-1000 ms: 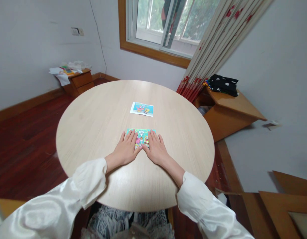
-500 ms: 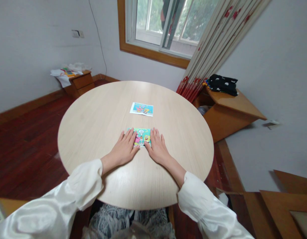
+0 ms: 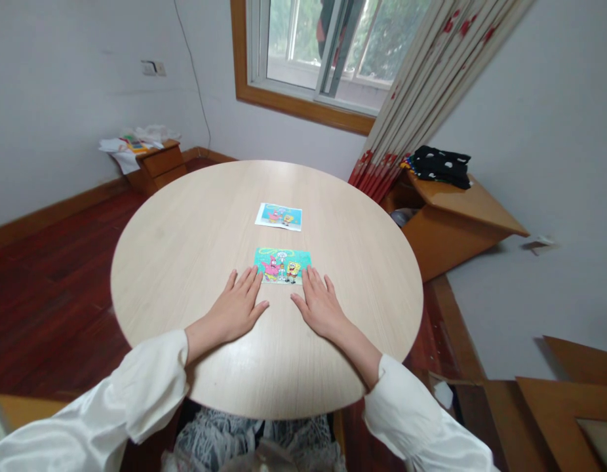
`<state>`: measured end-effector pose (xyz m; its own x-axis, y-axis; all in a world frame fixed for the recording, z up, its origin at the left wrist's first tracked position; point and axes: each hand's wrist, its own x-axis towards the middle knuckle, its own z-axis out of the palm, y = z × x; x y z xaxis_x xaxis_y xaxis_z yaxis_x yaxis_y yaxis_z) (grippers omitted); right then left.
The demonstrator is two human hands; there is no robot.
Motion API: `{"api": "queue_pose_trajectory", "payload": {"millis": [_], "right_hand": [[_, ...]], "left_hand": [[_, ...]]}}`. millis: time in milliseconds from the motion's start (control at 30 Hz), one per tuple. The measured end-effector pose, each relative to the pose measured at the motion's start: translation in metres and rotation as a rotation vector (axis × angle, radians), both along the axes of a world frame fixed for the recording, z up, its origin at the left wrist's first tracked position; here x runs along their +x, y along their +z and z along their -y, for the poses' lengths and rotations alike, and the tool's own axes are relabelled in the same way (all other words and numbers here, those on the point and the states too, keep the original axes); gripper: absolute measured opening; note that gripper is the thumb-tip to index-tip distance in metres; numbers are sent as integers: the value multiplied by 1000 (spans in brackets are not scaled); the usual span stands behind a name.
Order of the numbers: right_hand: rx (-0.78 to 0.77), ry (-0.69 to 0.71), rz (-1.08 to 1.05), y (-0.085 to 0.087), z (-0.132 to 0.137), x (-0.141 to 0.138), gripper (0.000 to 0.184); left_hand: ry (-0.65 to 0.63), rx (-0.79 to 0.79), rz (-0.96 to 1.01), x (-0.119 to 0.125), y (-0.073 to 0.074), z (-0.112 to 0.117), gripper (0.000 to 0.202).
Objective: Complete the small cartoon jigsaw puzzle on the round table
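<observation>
A flat, turquoise cartoon picture (image 3: pixel 282 262) lies on the round table (image 3: pixel 185 236), showing a pink, a pale and a yellow figure. It looks like a put-together jigsaw puzzle, though the piece lines are too small to make out. My left hand (image 3: pixel 237 303) rests flat at its lower left corner, fingers spread. At the lower right corner lies my right hand (image 3: pixel 323 301), likewise flat with the thumb apart. Both hands' fingertips touch or nearly touch the picture's edges. Farther back on the table is a paper sheet (image 3: pixel 278 217) with a similar cartoon print.
Right of the table stands a tilted wooden cabinet (image 3: pixel 461 223) with dark patterned cloth (image 3: pixel 440 166) on top. A small drawer unit (image 3: pixel 160 164) bearing papers is at the back left. A curtain (image 3: pixel 421 85) hangs beside the window (image 3: pixel 308 59).
Both hands have slid back toward me and apart, off most of the cartoon picture. More of the picture now shows. The printed sheet lies where it was.
</observation>
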<state>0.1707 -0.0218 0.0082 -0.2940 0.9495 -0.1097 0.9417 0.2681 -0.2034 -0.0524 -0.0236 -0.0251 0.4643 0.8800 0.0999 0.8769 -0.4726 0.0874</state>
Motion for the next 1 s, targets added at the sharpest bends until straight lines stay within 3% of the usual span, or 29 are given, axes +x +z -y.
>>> {"api": "queue_pose_trajectory", "payload": {"millis": [167, 333, 533, 1000], "right_hand": [[43, -16, -33, -5, -3, 5, 68], [135, -16, -67, -15, 12, 15, 67], [85, -67, -1, -15, 28, 19, 67], [50, -72, 17, -10, 28, 15, 68]], "left_hand": [[20, 35, 68, 0, 2, -2, 66], [56, 22, 142, -6, 7, 10, 61], [51, 35, 133, -4, 11, 15, 58], [59, 43, 116, -4, 5, 14, 61]]}}
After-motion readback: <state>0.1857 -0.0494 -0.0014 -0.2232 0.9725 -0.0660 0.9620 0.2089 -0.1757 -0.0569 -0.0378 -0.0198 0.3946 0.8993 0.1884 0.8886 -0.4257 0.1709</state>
